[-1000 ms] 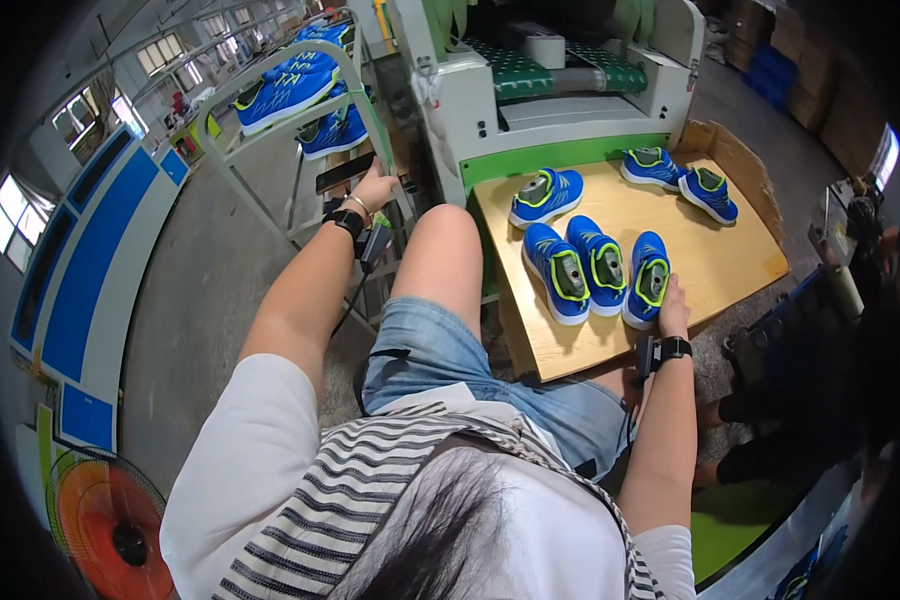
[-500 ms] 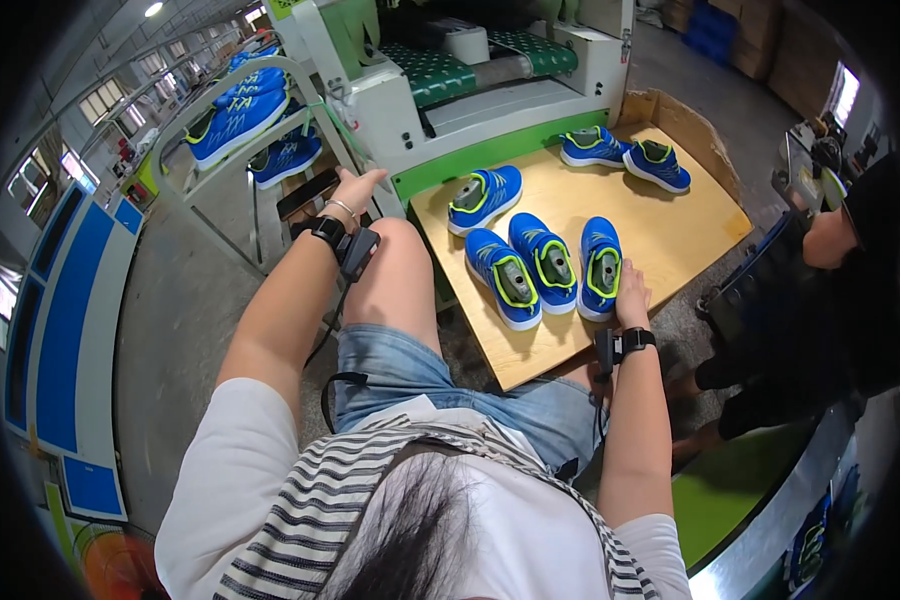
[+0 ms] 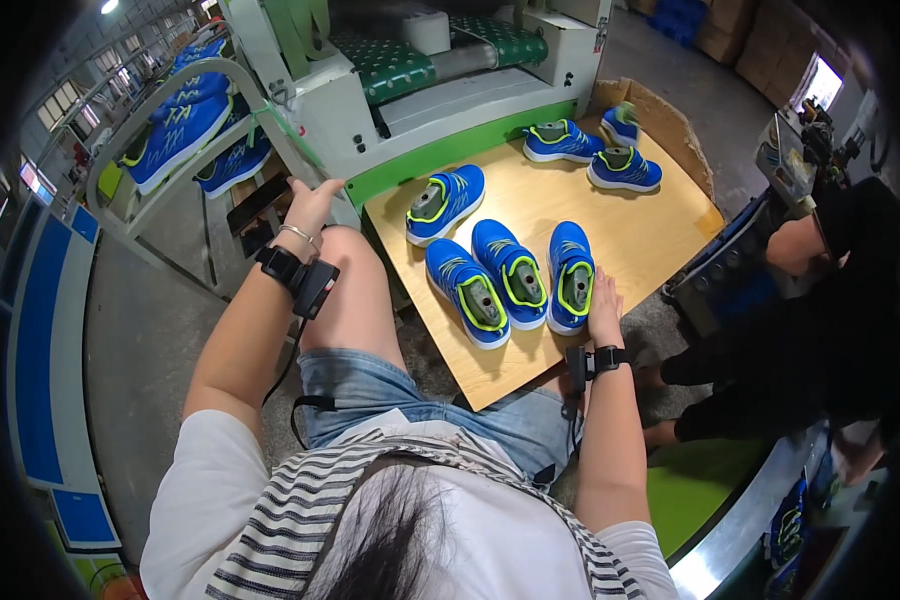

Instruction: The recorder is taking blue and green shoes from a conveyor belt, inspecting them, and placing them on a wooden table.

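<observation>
While the person sits at the wooden bench (image 3: 630, 235), the single head view shows the right hand (image 3: 604, 305) lying flat with fingers loosely spread, touching the heel end of the rightmost blue shoe (image 3: 570, 276) in a row of 3 near the bench's front. The middle shoe (image 3: 510, 272) and the left shoe (image 3: 468, 292) lie just beside it, all with lime trim and grey lasts inside. A 4th shoe (image 3: 444, 203) sits apart nearer the green and white machine (image 3: 440, 100), and 3 more (image 3: 600, 150) cluster at the far end by a cardboard box (image 3: 660, 110). The left hand (image 3: 312, 208) is raised off to the side, fingers open and holding nothing, close to a dark phone-like slab (image 3: 258, 204) on a rack that carries more blue shoes (image 3: 185, 125). Judging from this, the step in hand looks like picking from the row; the next move would call for closing the right fingers around that shoe's heel. Another person's dark-sleeved arm (image 3: 800, 245) works at the right.
</observation>
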A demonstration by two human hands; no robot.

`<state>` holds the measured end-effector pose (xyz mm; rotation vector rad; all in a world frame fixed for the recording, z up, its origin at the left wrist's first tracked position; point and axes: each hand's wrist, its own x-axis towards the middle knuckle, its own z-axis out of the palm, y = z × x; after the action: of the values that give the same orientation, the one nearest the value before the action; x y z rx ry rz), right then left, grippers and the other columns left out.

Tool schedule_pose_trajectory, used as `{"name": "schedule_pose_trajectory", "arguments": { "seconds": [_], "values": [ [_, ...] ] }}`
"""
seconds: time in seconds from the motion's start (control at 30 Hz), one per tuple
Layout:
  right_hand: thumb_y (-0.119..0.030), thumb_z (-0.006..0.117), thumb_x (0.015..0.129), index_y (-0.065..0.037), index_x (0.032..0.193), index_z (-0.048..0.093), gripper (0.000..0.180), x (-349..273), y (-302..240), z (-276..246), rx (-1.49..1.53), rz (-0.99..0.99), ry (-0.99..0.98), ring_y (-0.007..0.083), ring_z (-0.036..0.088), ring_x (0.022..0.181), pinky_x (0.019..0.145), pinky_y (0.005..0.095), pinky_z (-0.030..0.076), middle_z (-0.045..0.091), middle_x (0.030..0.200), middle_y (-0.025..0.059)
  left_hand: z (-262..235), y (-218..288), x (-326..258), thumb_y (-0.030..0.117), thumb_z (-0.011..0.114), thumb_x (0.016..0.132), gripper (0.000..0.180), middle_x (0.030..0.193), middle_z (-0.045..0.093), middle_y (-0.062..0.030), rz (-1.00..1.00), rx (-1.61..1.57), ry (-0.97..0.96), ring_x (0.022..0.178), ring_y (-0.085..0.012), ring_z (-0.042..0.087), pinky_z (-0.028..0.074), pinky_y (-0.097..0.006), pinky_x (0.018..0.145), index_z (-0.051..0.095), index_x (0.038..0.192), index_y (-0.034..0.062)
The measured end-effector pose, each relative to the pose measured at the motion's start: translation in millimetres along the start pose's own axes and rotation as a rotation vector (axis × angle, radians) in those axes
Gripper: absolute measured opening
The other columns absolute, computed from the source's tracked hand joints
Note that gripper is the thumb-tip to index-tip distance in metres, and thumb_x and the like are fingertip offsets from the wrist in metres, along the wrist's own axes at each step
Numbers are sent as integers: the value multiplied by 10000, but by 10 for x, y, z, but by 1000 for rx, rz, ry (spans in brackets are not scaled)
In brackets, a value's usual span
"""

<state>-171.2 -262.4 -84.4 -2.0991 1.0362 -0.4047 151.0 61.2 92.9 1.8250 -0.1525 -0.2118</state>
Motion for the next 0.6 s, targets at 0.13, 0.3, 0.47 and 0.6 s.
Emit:
{"name": "schedule_pose_trajectory", "arguments": {
  "seconds": [0.13, 0.3, 0.47, 0.6],
  "values": [
    [-497, 118, 1026, -148, 1479, 363, 622, 40, -99, -29, -41, -75, -15, 305, 128, 1473, 1167, 473, -14, 303, 1555, 82, -147, -315, 290, 260, 710, 775, 999, 1534, 145, -277, 200, -74, 6, 1428, -322, 173, 224, -373, 1131, 93, 1476, -94],
    [-480, 117, 1030, -139, 1492, 332, 613, 35, 106, -67, 7, -31, -62, 332, 112, 1472, 1159, 516, -8, 276, 1564, 93, 30, -318, 54, 252, 699, 798, 1015, 1556, 50, -283, 222, -103, -21, 1466, -349, 30, 128, -370, 1171, 32, 1489, -73],
    [-380, 106, 1049, -135, 1511, 259, 545, 13, 338, -54, -159, -135, -46, 349, 122, 1469, 1148, 570, 29, 266, 1568, 73, 248, -254, -171, 164, 684, 843, 986, 1558, -45, -289, 529, 132, -29, 1466, -379, 18, 134, -392, 1167, -18, 1512, -12],
    [-394, 230, 1054, -22, 1401, 422, 544, -8, -42, -267, 249, -19, -124, 308, 355, 1360, 1133, 450, 219, 443, 1428, 154, 406, -105, -233, 143, 670, 849, 964, 1564, -55, -274, 575, 165, -138, 1465, -379, 33, 140, -399, 1166, -6, 1527, 30]
  ]
}}
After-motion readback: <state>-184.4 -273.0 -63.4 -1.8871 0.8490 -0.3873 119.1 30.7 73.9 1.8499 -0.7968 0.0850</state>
